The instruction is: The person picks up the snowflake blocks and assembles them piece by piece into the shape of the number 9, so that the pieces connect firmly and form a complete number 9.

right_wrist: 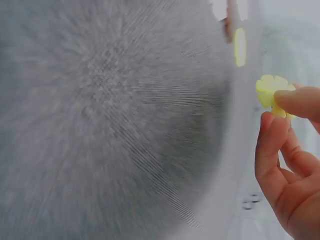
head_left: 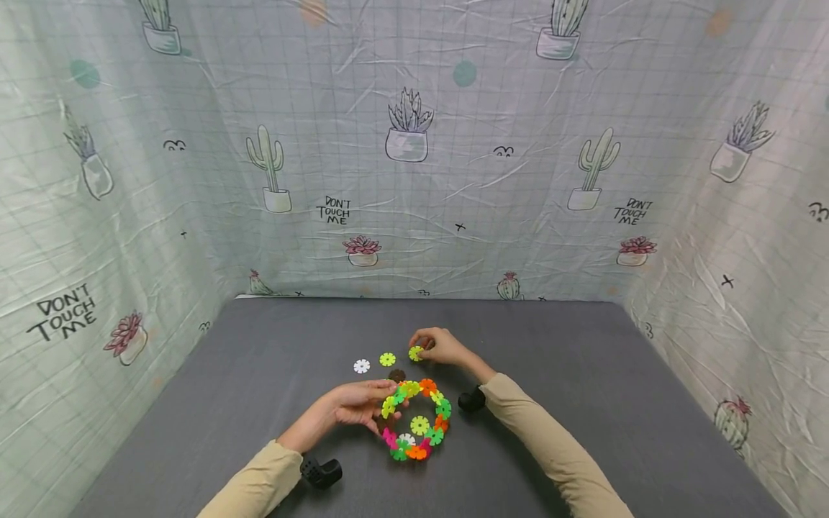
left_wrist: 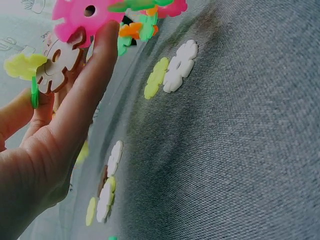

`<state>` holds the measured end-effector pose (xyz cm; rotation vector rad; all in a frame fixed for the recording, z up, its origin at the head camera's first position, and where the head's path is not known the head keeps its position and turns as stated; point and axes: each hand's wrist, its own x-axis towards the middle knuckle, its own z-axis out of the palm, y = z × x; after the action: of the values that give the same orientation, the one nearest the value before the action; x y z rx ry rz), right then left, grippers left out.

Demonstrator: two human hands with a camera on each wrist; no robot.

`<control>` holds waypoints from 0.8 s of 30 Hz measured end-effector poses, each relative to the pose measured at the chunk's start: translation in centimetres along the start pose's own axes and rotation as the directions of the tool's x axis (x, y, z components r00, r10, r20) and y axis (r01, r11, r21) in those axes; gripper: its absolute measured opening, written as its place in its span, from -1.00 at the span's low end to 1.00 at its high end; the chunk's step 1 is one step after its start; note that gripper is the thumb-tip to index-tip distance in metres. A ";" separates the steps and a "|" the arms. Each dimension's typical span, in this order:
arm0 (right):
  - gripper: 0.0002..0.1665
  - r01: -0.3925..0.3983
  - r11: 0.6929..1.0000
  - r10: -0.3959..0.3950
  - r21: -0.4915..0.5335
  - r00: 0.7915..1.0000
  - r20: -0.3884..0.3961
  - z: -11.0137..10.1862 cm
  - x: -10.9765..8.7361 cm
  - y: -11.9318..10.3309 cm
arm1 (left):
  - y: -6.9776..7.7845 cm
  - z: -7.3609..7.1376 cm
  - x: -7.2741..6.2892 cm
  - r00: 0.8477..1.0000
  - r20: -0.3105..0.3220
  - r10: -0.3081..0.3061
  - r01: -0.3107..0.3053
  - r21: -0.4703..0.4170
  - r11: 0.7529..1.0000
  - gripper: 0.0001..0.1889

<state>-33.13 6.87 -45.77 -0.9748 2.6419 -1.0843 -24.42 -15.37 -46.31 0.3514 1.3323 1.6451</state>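
Observation:
My left hand (head_left: pixel 358 401) grips the left side of a ring of interlocked flower-shaped plastic discs (head_left: pixel 443 409), coloured green, orange, yellow, pink and brown. In the left wrist view, a brown disc (left_wrist: pixel 59 65) and a pink disc (left_wrist: pixel 82 20) of the ring lie against the fingers. Farther back, my right hand (head_left: pixel 448 348) pinches one loose yellow disc (right_wrist: pixel 267 90) between thumb and fingers. Through the ring's opening show a yellow disc (head_left: pixel 419 425) and a partly hidden white disc (head_left: pixel 407 439).
Beyond the left hand lie a white disc (head_left: pixel 361 366), a yellow disc (head_left: pixel 387 359) and a partly covered brown disc (head_left: pixel 397 375). Black wrist devices hang by the left sleeve (head_left: pixel 322 472) and right sleeve (head_left: pixel 471 399). A cactus-print curtain (head_left: pixel 460 187) encloses the dark grey table (head_left: pixel 272 345).

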 end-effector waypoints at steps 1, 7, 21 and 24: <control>-0.77 0.010 1.000 -0.010 0.005 1.000 0.006 -0.3 -0.3 0.0 | 0.1 0.0 0.0 1.000 0.003 0.007 -0.007 -0.017 1.000 -0.85; -0.83 0.143 0.990 -0.143 0.018 0.990 -0.002 -1.9 -3.0 -1.7 | 0.8 0.5 -0.2 0.997 0.060 0.053 -0.045 -0.131 0.990 -0.77; -0.91 0.273 0.962 -0.269 0.006 0.952 -0.148 -0.6 -6.5 -2.6 | 0.7 1.1 0.6 0.987 -0.017 0.158 -0.158 -0.156 0.975 -0.45; -0.92 0.313 0.950 -0.307 0.000 0.931 -0.195 -0.4 -6.9 -3.1 | 0.8 1.4 0.5 0.986 0.009 0.166 -0.162 -0.189 0.969 -0.58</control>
<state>-26.28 9.64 -44.23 -1.3832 2.6684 -1.3438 -24.07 -14.05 -45.22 0.3760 1.1426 1.8822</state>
